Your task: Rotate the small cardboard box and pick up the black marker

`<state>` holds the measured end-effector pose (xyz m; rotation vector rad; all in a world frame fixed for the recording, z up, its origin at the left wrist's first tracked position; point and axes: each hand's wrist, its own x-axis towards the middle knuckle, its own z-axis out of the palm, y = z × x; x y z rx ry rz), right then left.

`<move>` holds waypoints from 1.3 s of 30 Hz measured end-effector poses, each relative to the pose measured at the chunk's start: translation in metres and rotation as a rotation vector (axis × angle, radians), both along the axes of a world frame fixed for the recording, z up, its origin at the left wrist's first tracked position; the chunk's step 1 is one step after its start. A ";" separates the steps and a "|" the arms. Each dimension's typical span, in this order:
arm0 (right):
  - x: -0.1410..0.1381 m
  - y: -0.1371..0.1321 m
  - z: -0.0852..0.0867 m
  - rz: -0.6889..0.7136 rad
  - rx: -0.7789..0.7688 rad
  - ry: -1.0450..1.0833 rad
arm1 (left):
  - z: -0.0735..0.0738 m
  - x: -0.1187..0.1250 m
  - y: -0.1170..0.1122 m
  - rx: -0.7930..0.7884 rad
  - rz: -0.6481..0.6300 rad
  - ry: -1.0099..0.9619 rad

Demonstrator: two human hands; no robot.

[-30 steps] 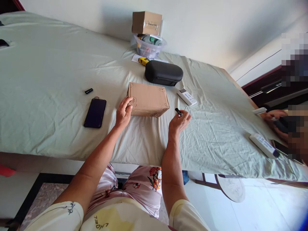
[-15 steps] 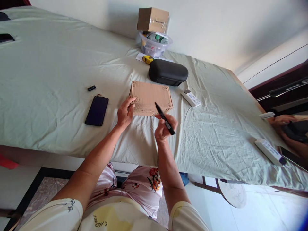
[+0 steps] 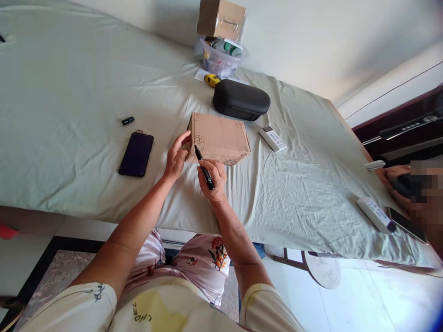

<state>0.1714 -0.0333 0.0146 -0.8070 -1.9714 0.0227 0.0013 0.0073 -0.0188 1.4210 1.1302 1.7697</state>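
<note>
A brown cardboard box (image 3: 221,134) with dark curled line patterns at its corners lies on the cloth in front of me. My left hand (image 3: 177,157) grips its left side, with the thumb near the front corner. In my right hand (image 3: 213,177) is a black marker pen (image 3: 205,170), held in a writing grip. The pen's tip is at the pattern on the lid's front left corner; whether it touches the cardboard I cannot tell. A small black pen cap (image 3: 128,121) lies to the left, above a dark phone (image 3: 136,154).
Behind the box are a black case (image 3: 241,99), a yellow tape measure (image 3: 212,80) and a plastic basket (image 3: 221,60) under another carton (image 3: 221,19). A white-and-grey small box (image 3: 273,139) lies to the right. Farther right are a similar box (image 3: 376,215) and another person's hand (image 3: 398,182).
My right hand has moved left, bringing the marker tip from over the lid's front middle to its front left corner. My left hand has slid slightly off the lid onto the box's side.
</note>
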 end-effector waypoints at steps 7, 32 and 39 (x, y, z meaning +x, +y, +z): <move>0.003 0.003 -0.009 -0.105 0.017 0.020 | -0.008 -0.003 0.004 -0.114 0.180 -0.104; 0.046 0.025 -0.001 -0.548 -0.039 0.266 | -0.005 -0.012 0.002 -0.079 0.486 -0.076; 0.093 0.056 -0.002 -0.870 -0.540 0.168 | 0.013 -0.012 -0.006 0.016 0.558 0.037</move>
